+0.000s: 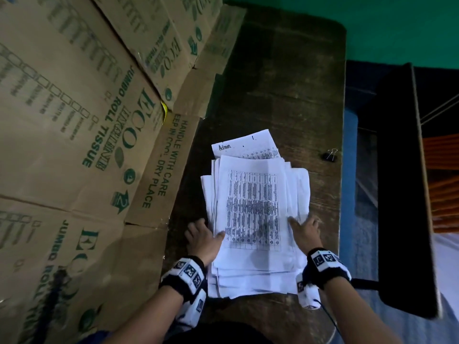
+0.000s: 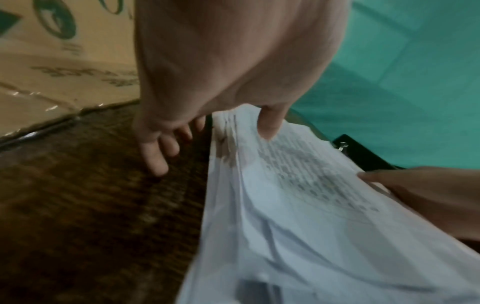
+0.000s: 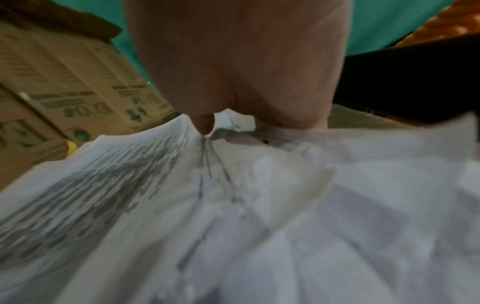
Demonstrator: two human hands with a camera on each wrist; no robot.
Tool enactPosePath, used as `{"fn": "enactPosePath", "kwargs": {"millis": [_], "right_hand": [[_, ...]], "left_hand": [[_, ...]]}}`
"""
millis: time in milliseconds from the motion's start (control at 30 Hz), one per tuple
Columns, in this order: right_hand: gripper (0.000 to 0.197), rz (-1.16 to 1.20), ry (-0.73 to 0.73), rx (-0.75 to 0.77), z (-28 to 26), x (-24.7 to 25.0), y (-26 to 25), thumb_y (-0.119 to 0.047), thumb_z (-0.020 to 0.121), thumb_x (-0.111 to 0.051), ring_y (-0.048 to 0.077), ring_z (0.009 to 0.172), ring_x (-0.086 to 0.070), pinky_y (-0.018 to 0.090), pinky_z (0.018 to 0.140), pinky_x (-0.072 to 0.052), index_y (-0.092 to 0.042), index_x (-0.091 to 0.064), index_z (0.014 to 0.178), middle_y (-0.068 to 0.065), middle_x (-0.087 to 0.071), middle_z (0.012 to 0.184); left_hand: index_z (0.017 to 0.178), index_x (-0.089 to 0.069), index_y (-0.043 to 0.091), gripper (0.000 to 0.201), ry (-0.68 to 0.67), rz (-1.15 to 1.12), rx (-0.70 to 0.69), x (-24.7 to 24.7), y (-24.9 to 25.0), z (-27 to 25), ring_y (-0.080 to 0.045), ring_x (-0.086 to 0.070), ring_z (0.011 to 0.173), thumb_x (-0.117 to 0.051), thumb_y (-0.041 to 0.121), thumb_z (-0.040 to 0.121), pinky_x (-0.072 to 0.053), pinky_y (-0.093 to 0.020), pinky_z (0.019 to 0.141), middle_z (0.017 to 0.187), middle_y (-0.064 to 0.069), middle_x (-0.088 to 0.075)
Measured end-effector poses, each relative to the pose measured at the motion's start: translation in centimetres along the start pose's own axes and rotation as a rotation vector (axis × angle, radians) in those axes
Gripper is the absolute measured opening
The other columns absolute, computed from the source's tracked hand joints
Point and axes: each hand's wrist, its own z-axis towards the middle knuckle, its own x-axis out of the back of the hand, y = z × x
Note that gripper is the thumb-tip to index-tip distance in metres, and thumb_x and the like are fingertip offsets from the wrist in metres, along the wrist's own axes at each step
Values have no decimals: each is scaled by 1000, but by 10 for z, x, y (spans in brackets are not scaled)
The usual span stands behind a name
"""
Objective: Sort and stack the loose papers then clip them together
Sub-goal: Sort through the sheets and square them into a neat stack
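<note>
A loose pile of white printed papers [image 1: 250, 207] lies on the dark wooden table [image 1: 285, 83], with edges uneven and one sheet marked "Admin" [image 1: 246, 145] sticking out at the far end. My left hand [image 1: 207, 232] is at the pile's left edge. Its thumb rests on the top sheet, and its straight fingers [image 2: 155, 160] touch the table beside the papers [image 2: 298, 216]. My right hand [image 1: 304, 228] lies flat on the pile's right side, its thumb [image 3: 205, 123] pressing the papers [image 3: 233, 205]. A black binder clip [image 1: 330, 155] sits alone near the table's right edge.
Flattened and stacked cardboard boxes [image 1: 74, 120] printed "Jumbo Roll Tissue" line the table's left side, close to my left hand. A black panel [image 1: 402, 170] stands just past the table's right edge. Bare wood stretches beyond the pile towards a green wall.
</note>
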Motion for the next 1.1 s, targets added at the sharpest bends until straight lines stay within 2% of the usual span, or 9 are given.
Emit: {"fn": "enactPosePath", "kwargs": {"millis": [233, 333, 433, 567, 633, 733, 867, 1000, 1100], "right_hand": [[48, 78, -113, 57, -19, -28, -6, -34, 95, -49, 40, 127, -35, 49, 108, -32, -2, -25, 120, 23, -32, 136], [64, 223, -73, -6, -11, -15, -2, -47, 94, -48, 36, 131, -38, 47, 109, -33, -3, -27, 135, 22, -30, 148], [72, 312, -45, 28, -11, -9, -2, -56, 93, -43, 35, 136, -37, 47, 112, -28, -6, -26, 142, 19, -31, 152], [77, 404, -122, 33, -7, -12, -9, -39, 81, -73, 31, 128, -46, 45, 108, -36, -11, -28, 137, 15, -42, 146], [78, 439, -227, 32, -4, -2, -11, -48, 65, -82, 26, 118, -53, 45, 103, -42, -23, -40, 127, 9, -50, 139], [87, 71, -349, 36, 9, 16, -19, -58, 78, -66, 29, 126, -47, 37, 99, -40, -14, -31, 144, 7, -43, 143], [102, -258, -35, 151, 65, 44, -53, -75, 76, -48, 37, 141, -23, 51, 113, -25, -9, -21, 149, 19, -21, 156], [85, 38, -2, 375, 127, 63, -107, -72, 66, -64, 34, 114, -56, 54, 96, -47, -19, -46, 130, 14, -56, 128], [81, 207, -110, 400, 132, 75, -152, -56, 65, -80, 19, 99, -67, 46, 85, -55, -25, -46, 131, 2, -65, 119]], "left_hand": [[141, -19, 3, 79, -115, -119, 28, -6, 26, 20, -40, -25, 136, -60, 44, 86, -26, -42, 110, 143, -21, -23], [132, -36, 5, 72, -102, -231, 46, 5, 20, 33, -36, -43, 126, -66, 42, 79, -37, -36, 104, 137, -19, -41], [133, -43, 5, 83, -193, -397, 120, 9, 20, 41, -27, -49, 125, -74, 49, 69, -40, -28, 102, 135, -8, -50], [132, -45, -2, 74, -300, -418, 188, 18, 32, 48, -30, -47, 127, -76, 34, 76, -39, -29, 97, 138, -16, -49], [133, -42, -2, 74, -333, -415, 201, 24, 33, 52, -30, -45, 128, -78, 24, 74, -38, -33, 102, 138, -14, -48], [126, -48, 5, 85, -350, -356, 122, 24, 25, 59, -22, -54, 119, -89, 35, 57, -40, -33, 104, 130, -5, -57], [118, -55, 5, 52, -277, -351, 57, 17, 6, 61, -12, -54, 105, -80, 8, 73, -40, -24, 96, 113, 3, -58], [124, -51, -2, 71, -218, -297, 88, 19, -16, 55, -21, -56, 113, -84, 27, 69, -41, -32, 105, 124, -6, -59], [123, -52, -4, 61, -288, -320, 109, 26, -22, 54, -17, -53, 103, -80, 19, 74, -38, -22, 93, 117, -10, -60]]}}
